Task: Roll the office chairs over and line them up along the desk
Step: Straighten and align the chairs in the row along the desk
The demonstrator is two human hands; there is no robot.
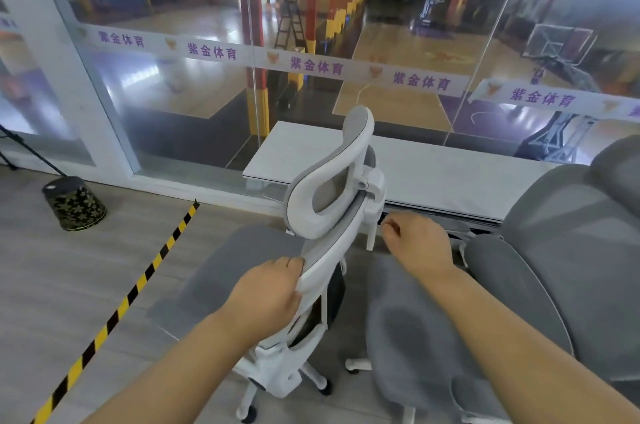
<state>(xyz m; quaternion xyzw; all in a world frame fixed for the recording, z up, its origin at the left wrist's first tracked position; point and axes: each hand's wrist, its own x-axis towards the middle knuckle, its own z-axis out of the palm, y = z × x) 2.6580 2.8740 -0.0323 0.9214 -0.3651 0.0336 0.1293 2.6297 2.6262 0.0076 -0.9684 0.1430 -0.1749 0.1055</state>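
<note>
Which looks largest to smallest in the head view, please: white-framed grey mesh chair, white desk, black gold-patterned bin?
1. white-framed grey mesh chair, though nearest the camera
2. white desk
3. black gold-patterned bin

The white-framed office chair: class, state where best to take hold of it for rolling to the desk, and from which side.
Grip the backrest's top rim from behind, below the headrest. It is a thin white edge facing the person; the left hand curls over it, and a push there heads for the desk.
</note>
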